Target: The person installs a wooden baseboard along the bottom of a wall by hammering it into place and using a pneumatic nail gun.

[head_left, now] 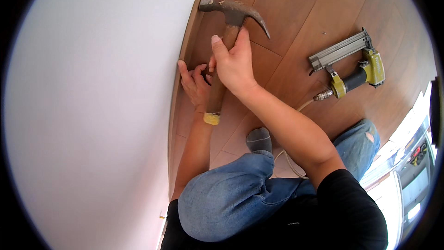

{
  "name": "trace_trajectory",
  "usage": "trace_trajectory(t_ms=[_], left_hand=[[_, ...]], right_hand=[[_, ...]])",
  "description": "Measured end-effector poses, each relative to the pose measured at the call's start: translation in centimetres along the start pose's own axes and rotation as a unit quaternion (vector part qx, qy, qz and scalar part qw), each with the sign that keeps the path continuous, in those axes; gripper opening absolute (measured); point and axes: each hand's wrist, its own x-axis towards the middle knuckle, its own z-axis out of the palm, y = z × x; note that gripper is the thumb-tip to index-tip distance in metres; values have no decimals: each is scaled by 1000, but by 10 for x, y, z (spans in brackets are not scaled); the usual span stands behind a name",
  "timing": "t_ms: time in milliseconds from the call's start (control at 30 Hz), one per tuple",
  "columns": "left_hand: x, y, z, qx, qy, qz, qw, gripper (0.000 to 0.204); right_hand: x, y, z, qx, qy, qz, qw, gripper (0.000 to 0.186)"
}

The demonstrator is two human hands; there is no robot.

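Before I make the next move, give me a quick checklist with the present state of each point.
1. Hammer held: ok. The right hand grips the hammer by its handle.
2. Hammer face toward the trim: ok. The claw points away from it.
3. Left hand apart from the hammer head: ok in this view, though the handle crosses in front of it.
4. Left fingers' hold: cannot tell. They are at the trim, partly hidden.
5. Nail gun set down: ok. It lies on the floor, neither hand on it.
6. Hose disconnected: not ok. It is attached to the gun.
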Motion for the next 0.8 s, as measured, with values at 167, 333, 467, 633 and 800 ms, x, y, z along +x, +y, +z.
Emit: trace_trajectory(t_ms=[167, 333, 467, 633, 800], left_hand=[[1, 0, 0, 18, 7, 10, 1000, 37], [6, 5, -5, 27, 20, 47, 998, 36], [10, 10, -10, 24, -3, 39, 999, 34], [9, 9, -8, 30, 4, 50, 998, 34], [9, 7, -9, 17, 2, 44, 999, 35]], right_hand=[[-3, 1, 5, 39, 10, -16, 999, 32], [-1, -2, -27, 7, -23, 10, 1000, 32], [13, -18, -64, -9, 2, -39, 999, 24], [27, -31, -88, -75, 24, -36, 996, 27], [21, -44, -95, -382, 121, -45, 915, 59]])
